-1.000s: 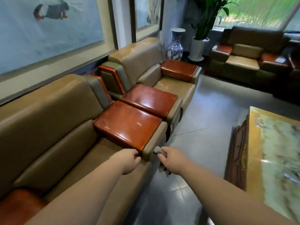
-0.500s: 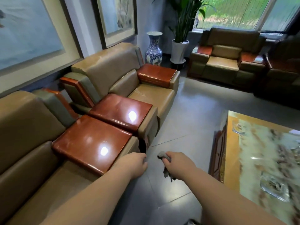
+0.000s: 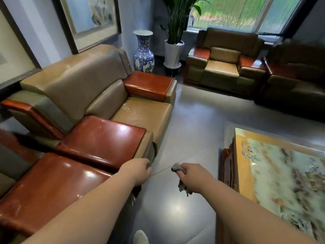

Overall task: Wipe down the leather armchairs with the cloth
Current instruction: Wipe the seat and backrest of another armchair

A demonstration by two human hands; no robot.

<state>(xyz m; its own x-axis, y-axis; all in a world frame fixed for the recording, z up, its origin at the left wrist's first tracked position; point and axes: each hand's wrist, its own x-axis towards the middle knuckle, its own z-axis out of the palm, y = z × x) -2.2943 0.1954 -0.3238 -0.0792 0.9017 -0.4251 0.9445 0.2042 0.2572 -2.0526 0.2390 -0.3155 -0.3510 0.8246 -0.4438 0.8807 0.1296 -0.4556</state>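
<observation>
A tan leather armchair (image 3: pixel 84 85) with glossy red-brown wooden armrest tops (image 3: pixel 103 138) stands against the left wall. A second chair's armrest top (image 3: pixel 52 187) fills the lower left. My right hand (image 3: pixel 191 176) grips a crumpled grey cloth (image 3: pixel 176 167) above the floor, right of the armrests, touching no chair. My left hand (image 3: pixel 138 170) hangs with curled fingers at the front corner of the near armrests and holds nothing. Another tan armchair (image 3: pixel 223 67) sits under the window.
A marble-topped wooden coffee table (image 3: pixel 281 182) stands close on the right. A blue-and-white vase (image 3: pixel 143 51) and a potted plant (image 3: pixel 174 50) occupy the far corner. A dark sofa (image 3: pixel 299 81) is far right. Grey tiled floor (image 3: pixel 190 124) runs between chairs and table.
The view has moved forward and right along the row of chairs. Both hands came away from the first chair's armrest and now hover by the second chair's armrest, cloth still held.
</observation>
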